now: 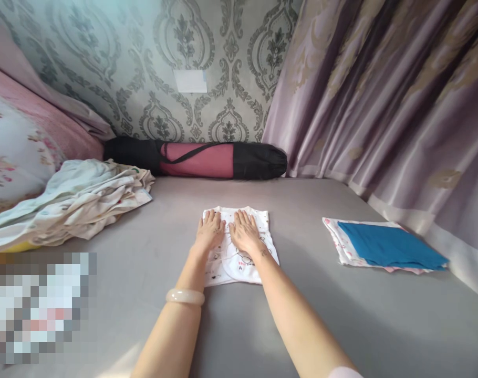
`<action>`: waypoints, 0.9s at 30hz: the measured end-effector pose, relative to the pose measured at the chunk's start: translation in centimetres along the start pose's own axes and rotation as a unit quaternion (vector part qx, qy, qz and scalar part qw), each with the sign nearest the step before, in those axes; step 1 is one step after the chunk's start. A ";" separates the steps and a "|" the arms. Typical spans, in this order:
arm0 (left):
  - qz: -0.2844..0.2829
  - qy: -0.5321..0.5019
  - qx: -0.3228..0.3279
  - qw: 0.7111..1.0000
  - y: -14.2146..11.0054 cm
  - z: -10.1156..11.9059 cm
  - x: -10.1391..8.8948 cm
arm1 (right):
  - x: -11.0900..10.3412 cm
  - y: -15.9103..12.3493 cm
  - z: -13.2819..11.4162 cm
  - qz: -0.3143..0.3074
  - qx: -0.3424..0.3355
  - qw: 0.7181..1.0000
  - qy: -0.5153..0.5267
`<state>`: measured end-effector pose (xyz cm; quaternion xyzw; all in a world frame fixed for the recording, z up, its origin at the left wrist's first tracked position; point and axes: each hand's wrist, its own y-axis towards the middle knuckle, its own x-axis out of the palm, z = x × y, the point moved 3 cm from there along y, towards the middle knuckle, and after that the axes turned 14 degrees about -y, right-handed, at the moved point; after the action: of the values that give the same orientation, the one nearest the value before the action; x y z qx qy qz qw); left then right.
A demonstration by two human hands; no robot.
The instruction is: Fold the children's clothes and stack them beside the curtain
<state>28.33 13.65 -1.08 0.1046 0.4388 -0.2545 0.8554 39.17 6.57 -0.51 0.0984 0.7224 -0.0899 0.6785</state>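
Note:
A small white printed garment (249,265), folded into a rough rectangle, lies in front of me on the grey sheet (235,336). Dark dots, a cartoon outline and some red lettering show on its cloth. My left hand (210,230) rests flat on its upper left part, fingers pointing away from me. Beside it, my right hand (245,231) presses flat on the upper right part with fingers stretched out. A strip of the garment shows between the two hands. Neither hand grips the cloth. A pale bangle (185,297) sits on my left forearm.
On the right lies a folded stack with a blue cloth (388,244) on top. Loose, crumpled clothes (93,202) are heaped at the left. A rolled pink and black bag (199,160) lies along the wall; purple curtains (341,105) hang at right. The lower left is pixelated.

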 end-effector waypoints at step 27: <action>-0.012 0.034 0.219 0.975 -9.8 -3.7 -2.6 | -2.3 0.7 0.3 -0.044 0.003 0.998 -0.044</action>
<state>19.34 7.73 -0.75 0.2928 0.4028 -0.3504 0.7932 39.79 7.08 1.76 0.0638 0.6951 -0.1261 0.7049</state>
